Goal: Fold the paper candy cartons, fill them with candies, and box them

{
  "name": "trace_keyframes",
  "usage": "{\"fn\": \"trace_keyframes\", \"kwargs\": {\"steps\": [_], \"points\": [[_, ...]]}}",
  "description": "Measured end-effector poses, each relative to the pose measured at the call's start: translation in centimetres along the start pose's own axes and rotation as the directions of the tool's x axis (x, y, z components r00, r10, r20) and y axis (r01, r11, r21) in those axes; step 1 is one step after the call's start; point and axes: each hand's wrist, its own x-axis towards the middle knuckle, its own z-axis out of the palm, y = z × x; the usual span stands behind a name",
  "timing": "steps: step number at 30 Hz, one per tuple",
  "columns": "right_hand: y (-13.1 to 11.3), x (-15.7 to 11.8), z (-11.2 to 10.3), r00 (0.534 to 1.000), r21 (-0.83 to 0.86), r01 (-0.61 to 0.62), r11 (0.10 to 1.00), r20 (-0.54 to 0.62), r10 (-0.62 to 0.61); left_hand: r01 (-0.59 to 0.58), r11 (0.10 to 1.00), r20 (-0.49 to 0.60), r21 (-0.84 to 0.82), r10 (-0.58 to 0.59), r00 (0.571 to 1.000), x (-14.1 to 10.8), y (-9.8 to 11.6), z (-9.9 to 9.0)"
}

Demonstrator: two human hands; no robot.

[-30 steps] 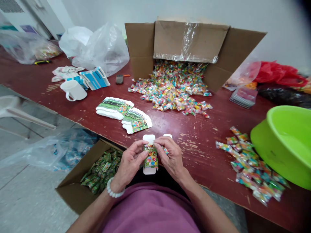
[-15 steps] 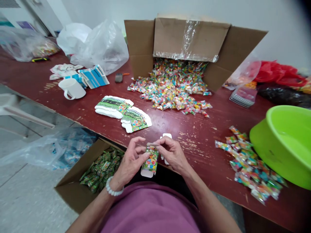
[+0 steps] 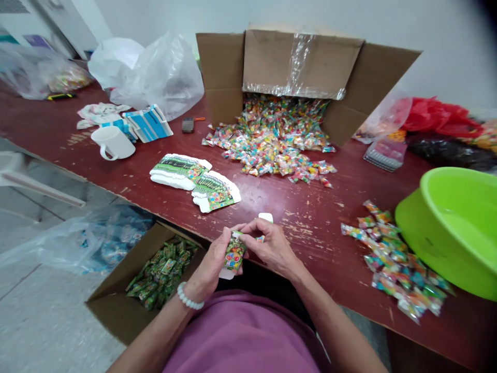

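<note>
My left hand (image 3: 213, 261) is wrapped round a small green printed candy box (image 3: 235, 253), thumb along its side. The box is held over the table's front edge, its white bottom flap hanging open toward me. My right hand (image 3: 274, 246) has its thumb and fingertips closed at the box's top end, pressing at the flap. Just behind these fingers a white carton flap (image 3: 266, 217) shows on the table. A small colourful patch peeks out under the right fingers; I cannot make out what it belongs to. Flat green cartons (image 3: 215, 191) lie fanned in stacks beyond my left hand.
Wrapped candies (image 3: 279, 150) spill from a cardboard box (image 3: 298, 65) at the back. More candy packets (image 3: 392, 259) lie by a green basin (image 3: 430, 243) at right. Below the table edge at left, an open carton (image 3: 112, 311) holds many green boxes. A white mug (image 3: 118, 142) stands left.
My left fingers, spread before, have closed round the candy box. The box has shifted slightly left and tilted, and its top end is now pinched by my right fingertips.
</note>
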Motion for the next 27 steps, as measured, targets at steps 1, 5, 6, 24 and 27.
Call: {"fn": "trace_keyframes", "kwargs": {"steps": [1,5,6,24,27], "points": [[0.0,0.1,0.0,0.999,0.039,-0.041,0.998,0.012,0.041,-0.01,0.999,-0.001,0.033,0.01,1.0,0.0,0.0,0.0],[0.4,0.6,0.2,0.983,0.274,-0.183,0.944,0.063,0.173,0.005,0.995,-0.002,0.102,-0.005,1.0,0.2,0.0,-0.1],[0.5,0.7,0.3,0.981,0.315,-0.194,0.929,0.06,0.184,0.008,0.994,-0.005,0.108,-0.007,1.0,0.2,0.0,-0.1],[2.6,3.0,-4.8,0.957,-0.37,0.269,0.889,-0.002,-0.291,0.056,0.993,-0.011,-0.105,-0.057,0.998,-0.1,0.3,0.2],[4.0,6.4,-12.9,0.842,-0.576,0.007,0.817,-0.438,-0.315,0.147,0.977,-0.022,-0.156,-0.152,0.988,-1.5,-0.4,-1.0]]}}
